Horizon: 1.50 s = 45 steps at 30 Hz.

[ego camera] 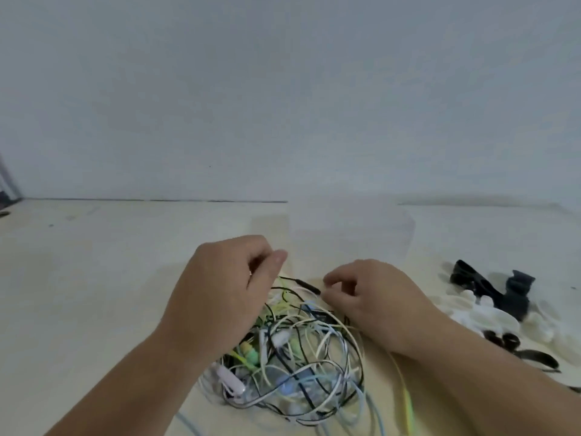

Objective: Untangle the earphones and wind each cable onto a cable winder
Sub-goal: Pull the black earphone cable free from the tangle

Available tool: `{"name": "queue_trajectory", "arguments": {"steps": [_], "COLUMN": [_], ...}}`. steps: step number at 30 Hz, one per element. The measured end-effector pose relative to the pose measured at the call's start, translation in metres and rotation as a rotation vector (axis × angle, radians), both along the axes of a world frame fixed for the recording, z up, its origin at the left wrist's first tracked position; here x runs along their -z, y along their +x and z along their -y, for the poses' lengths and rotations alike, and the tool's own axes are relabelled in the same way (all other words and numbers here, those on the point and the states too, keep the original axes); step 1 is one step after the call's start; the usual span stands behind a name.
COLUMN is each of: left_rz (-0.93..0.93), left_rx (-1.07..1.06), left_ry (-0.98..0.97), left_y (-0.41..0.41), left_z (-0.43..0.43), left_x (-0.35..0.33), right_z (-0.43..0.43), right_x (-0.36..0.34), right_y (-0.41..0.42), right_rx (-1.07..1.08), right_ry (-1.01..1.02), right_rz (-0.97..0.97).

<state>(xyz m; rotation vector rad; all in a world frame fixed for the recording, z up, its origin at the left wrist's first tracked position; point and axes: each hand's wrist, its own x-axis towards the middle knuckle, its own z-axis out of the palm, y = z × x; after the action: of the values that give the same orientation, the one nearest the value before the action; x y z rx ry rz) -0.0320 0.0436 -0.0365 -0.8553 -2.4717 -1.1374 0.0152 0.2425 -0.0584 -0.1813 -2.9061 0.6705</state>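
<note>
A tangle of earphones (292, 363) is lying on the pale table (94, 278) at about six o'clock in the view, its white, black, pale blue and yellow-green strands looping over one another, with green earbuds and a white inline piece showing at the heap's eight o'clock side. The left hand (226, 291) is hovering over the ten o'clock edge of the heap, its fingers curling in tight and the thumb pressing against the forefinger; strands are rising toward its underside, but whether any is caught in that grip cannot be told. The right hand (371, 297) is reaching in from four o'clock over the heap's one o'clock edge, its fingers curling narrowly, thumb and forefinger pinching the end of a black cable (309, 286) whose slim dark barrel is stretching between the two hands at the top of the pile. Loose pale blue and yellow strands are trailing off toward six o'clock, out of view. Well apart at three o'clock, a cluster of white cable winders (490, 316) is sitting on the table, with dark winders (518, 294) lying on and just behind them and black straps (534, 357) curling at their five o'clock side. A plain grey wall (283, 89) is filling the view from nine through twelve to three o'clock.
</note>
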Motion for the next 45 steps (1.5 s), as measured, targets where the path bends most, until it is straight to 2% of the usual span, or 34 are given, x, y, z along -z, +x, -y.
{"name": "queue_trajectory", "arguments": {"steps": [2, 6, 8, 9, 11, 14, 16, 19, 24, 29, 31, 33, 38, 42, 45], "left_rz": [0.016, 0.053, 0.069, 0.096, 0.178, 0.256, 0.243, 0.175, 0.275, 0.344, 0.388, 0.398, 0.291, 0.269, 0.236], "left_rx": [-0.081, -0.184, -0.190, -0.179, -0.152, -0.117, -0.126, -0.111, -0.035, 0.142, 0.216, 0.154, -0.007, -0.019, -0.007], "left_ry": [-0.034, -0.159, -0.270, -0.313, -0.341, -0.222, -0.105, -0.037, 0.107, 0.154, 0.180, 0.208, -0.071, -0.075, -0.076], "left_y": [-0.004, -0.004, -0.004, -0.003, -0.002, -0.002, -0.003, -0.004, -0.006, -0.002, 0.002, 0.003, 0.011, 0.013, 0.015], "left_z": [-0.004, -0.009, -0.011, -0.012, -0.012, -0.010, -0.008, -0.003, 0.006, 0.014, 0.016, 0.014, 0.002, -0.002, -0.001], "left_x": [0.004, 0.012, 0.015, 0.017, 0.018, 0.017, 0.014, 0.009, 0.000, -0.009, -0.015, -0.014, -0.003, -0.003, -0.001], "right_z": [0.005, 0.009, 0.006, 0.005, 0.004, -0.001, -0.006, -0.013, -0.017, -0.013, -0.011, -0.011, -0.017, -0.023, -0.020], "right_x": [0.002, 0.006, 0.006, 0.004, -0.006, -0.022, -0.031, -0.040, -0.041, -0.045, -0.048, -0.049, -0.041, -0.037, -0.039], "right_y": [0.000, 0.000, 0.002, 0.004, 0.009, 0.019, 0.024, 0.028, 0.028, 0.032, 0.034, 0.034, 0.034, 0.034, 0.037], "right_rx": [-0.032, -0.009, 0.015, 0.040, 0.046, -0.036, -0.091, -0.187, -0.172, -0.118, -0.180, -0.266, -0.544, -0.675, -0.665], "right_ry": [0.059, 0.002, -0.107, -0.240, -0.653, -1.296, -1.537, -1.702, -1.778, -1.695, -1.732, -1.790, -1.941, -1.940, -1.815], "right_rz": [0.000, -0.047, -0.117, -0.172, -0.268, -0.346, -0.348, -0.303, -0.267, -0.242, -0.228, -0.188, -0.049, -0.013, -0.072]}}
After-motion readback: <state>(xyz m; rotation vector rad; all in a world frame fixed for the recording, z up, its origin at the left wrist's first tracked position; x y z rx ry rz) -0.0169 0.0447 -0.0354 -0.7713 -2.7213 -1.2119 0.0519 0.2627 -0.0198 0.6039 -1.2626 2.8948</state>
